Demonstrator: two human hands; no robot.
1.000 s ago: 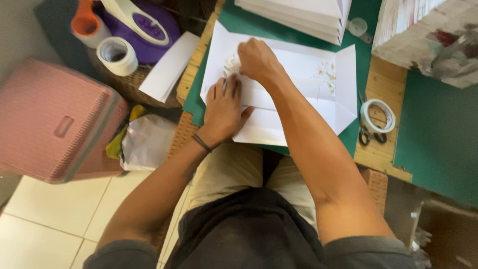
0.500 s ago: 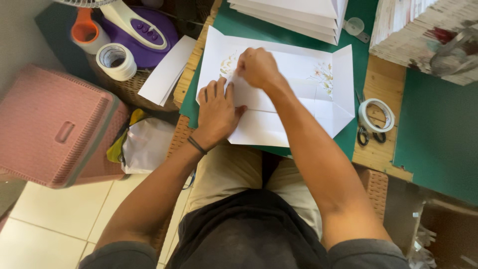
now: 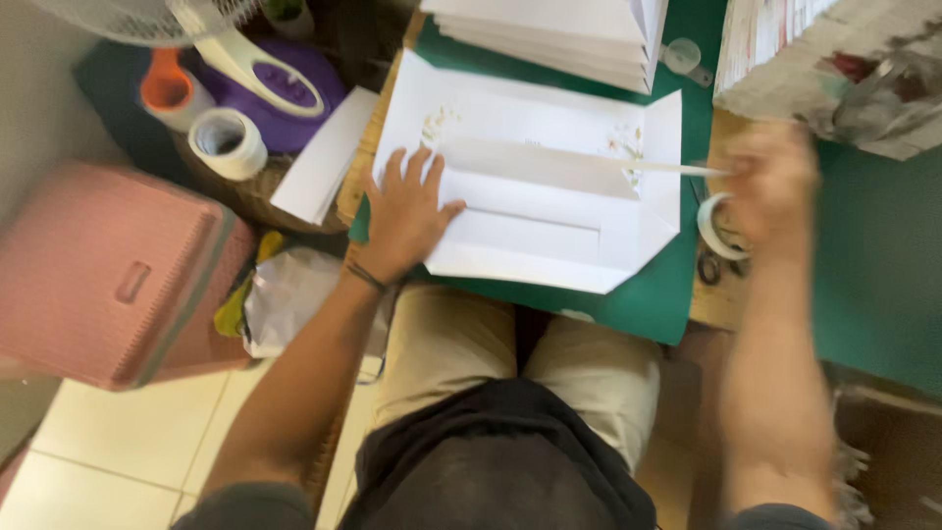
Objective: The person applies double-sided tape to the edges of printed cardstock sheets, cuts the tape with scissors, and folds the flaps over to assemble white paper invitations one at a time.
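A large white sheet [image 3: 549,186] with folded flaps and small flower prints lies on a green mat [image 3: 638,294] in front of me. My left hand [image 3: 407,211] lies flat on the sheet's left part with its fingers spread, holding nothing. My right hand [image 3: 775,182] is blurred, off the sheet's right edge above a white tape roll [image 3: 708,228]. A thin white strip [image 3: 677,169] stretches from the sheet's right flap to this hand's fingers, which seem pinched on its end.
A stack of white folded sheets [image 3: 559,34] lies at the mat's far edge, and a newspaper-wrapped bundle [image 3: 844,69] at top right. Scissors [image 3: 708,267] lie under the tape roll. On the left stand a pink box [image 3: 108,275], another tape roll [image 3: 228,142], a purple fan base [image 3: 285,93] and a plastic bag [image 3: 289,299].
My right hand left the sheet's upper left and swung far right, drawing the thin strip out. My left hand stayed flat on the sheet.
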